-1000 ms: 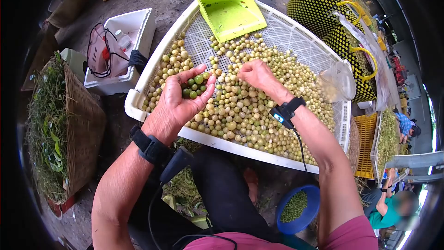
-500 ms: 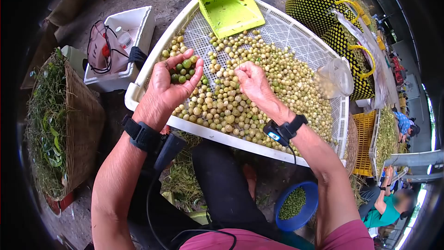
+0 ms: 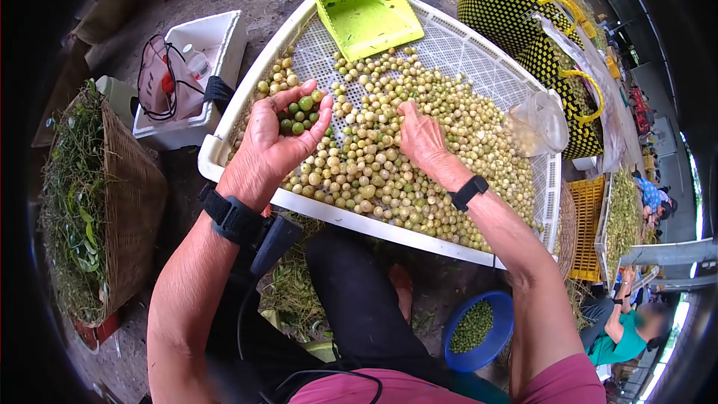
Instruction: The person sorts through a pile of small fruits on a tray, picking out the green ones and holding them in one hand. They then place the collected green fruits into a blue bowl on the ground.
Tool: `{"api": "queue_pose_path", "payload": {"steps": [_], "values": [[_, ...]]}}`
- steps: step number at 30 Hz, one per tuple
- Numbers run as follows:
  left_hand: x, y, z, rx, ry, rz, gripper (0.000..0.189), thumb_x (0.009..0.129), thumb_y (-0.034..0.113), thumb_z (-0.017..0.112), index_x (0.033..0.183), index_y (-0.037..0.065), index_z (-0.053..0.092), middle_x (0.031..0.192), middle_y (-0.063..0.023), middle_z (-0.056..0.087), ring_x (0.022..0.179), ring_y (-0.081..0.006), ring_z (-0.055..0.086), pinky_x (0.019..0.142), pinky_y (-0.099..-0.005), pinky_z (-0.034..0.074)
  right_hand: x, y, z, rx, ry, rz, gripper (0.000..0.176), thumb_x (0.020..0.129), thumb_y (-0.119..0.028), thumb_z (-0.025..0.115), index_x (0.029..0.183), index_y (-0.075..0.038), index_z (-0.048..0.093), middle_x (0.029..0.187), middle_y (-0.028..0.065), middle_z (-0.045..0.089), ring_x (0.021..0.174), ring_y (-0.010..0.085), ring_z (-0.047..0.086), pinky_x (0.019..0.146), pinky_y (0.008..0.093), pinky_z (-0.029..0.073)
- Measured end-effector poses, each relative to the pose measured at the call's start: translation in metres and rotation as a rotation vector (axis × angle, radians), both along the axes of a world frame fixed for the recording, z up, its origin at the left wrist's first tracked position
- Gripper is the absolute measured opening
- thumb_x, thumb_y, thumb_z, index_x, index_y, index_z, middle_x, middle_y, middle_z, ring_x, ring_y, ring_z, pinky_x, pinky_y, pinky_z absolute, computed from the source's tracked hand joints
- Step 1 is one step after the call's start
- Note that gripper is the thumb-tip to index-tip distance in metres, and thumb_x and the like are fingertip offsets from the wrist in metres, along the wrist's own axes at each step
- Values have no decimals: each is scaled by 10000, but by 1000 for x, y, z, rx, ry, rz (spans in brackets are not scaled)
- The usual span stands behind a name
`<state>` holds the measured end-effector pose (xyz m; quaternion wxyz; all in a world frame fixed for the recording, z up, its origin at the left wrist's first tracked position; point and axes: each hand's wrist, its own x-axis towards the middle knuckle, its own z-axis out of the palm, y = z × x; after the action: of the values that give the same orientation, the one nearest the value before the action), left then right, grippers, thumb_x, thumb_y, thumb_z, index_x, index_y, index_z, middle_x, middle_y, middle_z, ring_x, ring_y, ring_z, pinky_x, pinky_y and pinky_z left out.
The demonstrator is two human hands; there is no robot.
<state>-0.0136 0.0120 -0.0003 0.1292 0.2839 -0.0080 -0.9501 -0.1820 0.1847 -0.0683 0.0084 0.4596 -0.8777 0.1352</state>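
My left hand (image 3: 280, 131) is cupped palm up over the tray's left part, its fingers curled around several dark green round fruits (image 3: 298, 115). Over the middle of the pile, my right hand (image 3: 424, 137) is turned back up. Its fingers are bent down among the pale fruits, and whatever lies between the fingertips is hidden. Small yellowish-green round fruits (image 3: 464, 142) are spread across the white perforated tray (image 3: 381, 230). A lime-green dustpan (image 3: 368, 16) rests at the tray's far end. On the tray's right side a clear plastic container (image 3: 540, 123) lies tipped over.
A blue bowl (image 3: 496, 338) of green fruits stands on the floor near my feet. To the left are a wicker basket (image 3: 131, 202) of leafy stems and a white foam box (image 3: 224, 41). Black-and-yellow woven bags (image 3: 493, 7) stand at right. A person in green (image 3: 630, 338) sits farther right.
My right hand has moved slightly right and turned, so more of its back shows. My left hand stays cupped around the green fruits. The view has shifted slightly.
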Motion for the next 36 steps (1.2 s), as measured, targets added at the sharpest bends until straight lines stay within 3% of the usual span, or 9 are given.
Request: {"api": "queue_pose_path", "payload": {"steps": [7, 13, 17, 21, 23, 24, 27, 29, 36], "values": [[-1, 3, 1, -10, -15, -9, 214, 846, 59, 436, 989, -74, 523, 982, -176, 498, 892, -246, 526, 793, -338, 489, -8, 19, -3, 278, 254, 146, 488, 627, 83, 495, 1078, -43, 360, 878, 191, 480, 743, 351, 549, 581, 432, 458], [-1, 4, 2, -8, -20, -11, 215, 848, 63, 435, 982, -76, 528, 969, -176, 503, 886, -246, 527, 791, -336, 490, -17, 18, -7, 313, 391, 131, 293, 712, 22, 470, 990, -35, 400, 743, 181, 513, 640, 294, 570, 549, 380, 466], [1, 3, 5, -4, -18, -7, 211, 844, 56, 440, 976, -80, 531, 957, -174, 508, 882, -245, 528, 788, -333, 491, -22, 17, 14, -14, -211, -231, 237, 773, -52, 434, 1006, -17, 459, 735, 150, 592, 580, 238, 557, 539, 334, 464], [1, -2, 5, 32, 3, 5, 210, 834, 38, 451, 986, -86, 527, 953, -174, 509, 885, -242, 526, 790, -329, 489, 14, 14, 44, -253, -668, -232, 181, 811, -81, 454, 896, 15, 582, 637, -8, 515, 506, 62, 439, 425, 195, 346], [2, -5, 5, 13, 21, 14, 210, 828, 31, 457, 987, -89, 526, 955, -174, 510, 884, -240, 526, 793, -326, 487, 67, 8, 78, -265, -773, -76, 186, 828, -137, 473, 908, -26, 598, 691, 42, 565, 570, 66, 493, 471, 214, 395], [2, -7, 5, 0, 30, 15, 210, 825, 27, 461, 987, -90, 525, 956, -173, 510, 884, -238, 526, 795, -324, 486, 82, 8, 61, -428, -326, 319, 183, 821, -133, 471, 918, -46, 600, 711, 99, 580, 594, 123, 534, 493, 272, 434], [3, -10, 6, -16, -2, 38, 211, 825, 22, 453, 992, -80, 529, 990, -171, 511, 889, -237, 526, 798, -320, 485, 153, 10, 78, 201, -304, 660, 129, 751, -155, 506, 698, -54, 565, 823, 122, 539, 688, 281, 533, 606, 363, 462], [4, -8, 6, -22, -18, 52, 215, 828, 25, 445, 1001, -72, 530, 1005, -167, 512, 890, -241, 526, 795, -321, 487, 175, 21, 55, 144, -396, 682, 102, 699, -144, 530, 666, -57, 569, 961, 154, 483, 869, 286, 488, 729, 428, 402], [9, -9, 5, -30, -29, 22, 224, 832, 34, 447, 1014, -68, 528, 994, -161, 516, 891, -243, 527, 785, -320, 492, 97, 2, 58, -318, -620, 303, 97, 737, -135, 597, 773, -45, 608, 631, 62, 598, 537, 169, 556, 511, 271, 455]]}}
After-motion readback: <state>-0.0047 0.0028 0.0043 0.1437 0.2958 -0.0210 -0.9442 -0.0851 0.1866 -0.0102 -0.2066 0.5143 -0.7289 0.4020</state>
